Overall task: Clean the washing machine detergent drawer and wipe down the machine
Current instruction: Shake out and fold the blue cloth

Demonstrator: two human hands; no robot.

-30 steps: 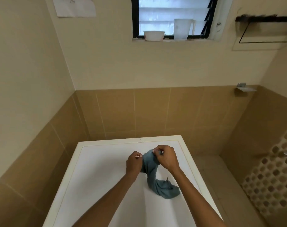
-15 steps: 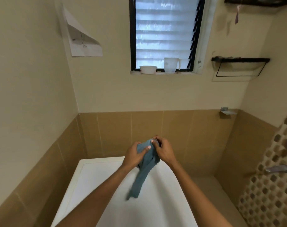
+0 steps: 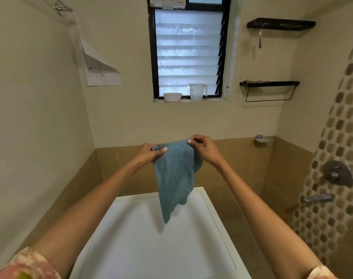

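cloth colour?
Muted blue-grey, plain with no pattern; the cloth shows best in the head view, the only one.

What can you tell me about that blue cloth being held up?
The cloth is a small blue-grey piece that looks like soft terry or microfibre, with a wavy edge. It hangs in the air above the white washing machine without touching it. The left hand and right hand pinch its top edge at two corners, so the upper part is spread while the rest droops to a narrow point. Whether it is damp cannot be told.
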